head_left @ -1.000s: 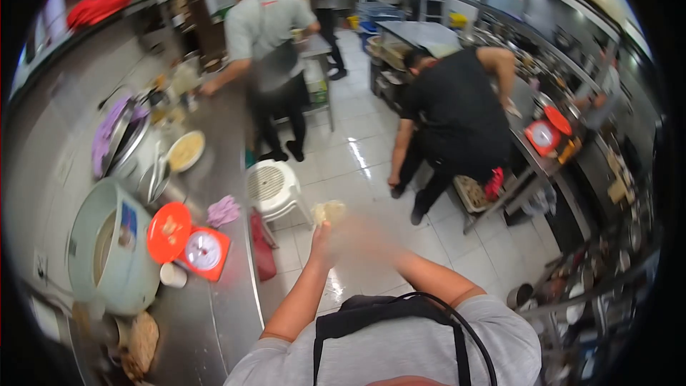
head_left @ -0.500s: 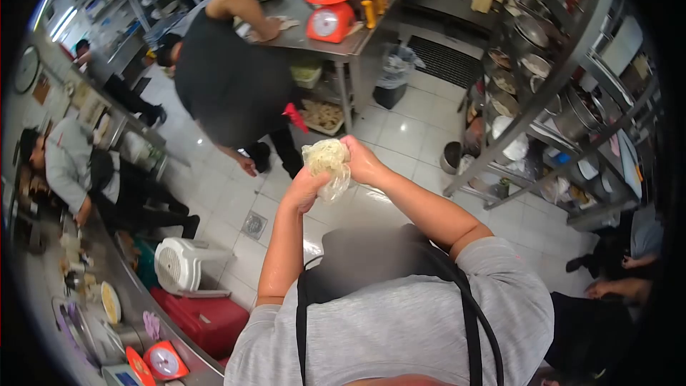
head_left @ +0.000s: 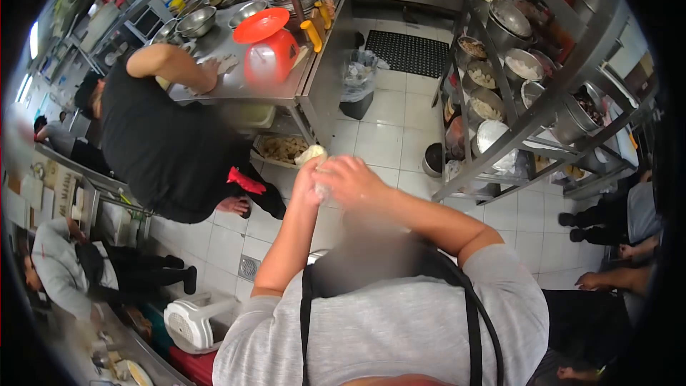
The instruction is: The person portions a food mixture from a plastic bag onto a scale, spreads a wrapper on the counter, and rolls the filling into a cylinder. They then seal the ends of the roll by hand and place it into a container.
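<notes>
In front of my chest I hold a clear plastic bag (head_left: 311,153) with pale, whitish contents whose kind I cannot make out. My left hand (head_left: 306,183) is closed around it, with the pale bulge showing above the fingers. Across from it, my right hand (head_left: 355,184) has its fingers bent over the bag's lower part, touching the left hand. Most of the bag is hidden by both hands, and a bit of the plastic shows below them.
A co-worker in black (head_left: 161,136) leans over a steel table (head_left: 236,75) bearing a red scale (head_left: 268,61). A metal rack (head_left: 525,136) with bowls stands right. A bin (head_left: 357,82), a white stool (head_left: 189,322) and several other people are around.
My view has turned, so the steel table sits further left and nearer. My hands have closed round the bag, which showed more fully before; the right hand now covers its lower part.
</notes>
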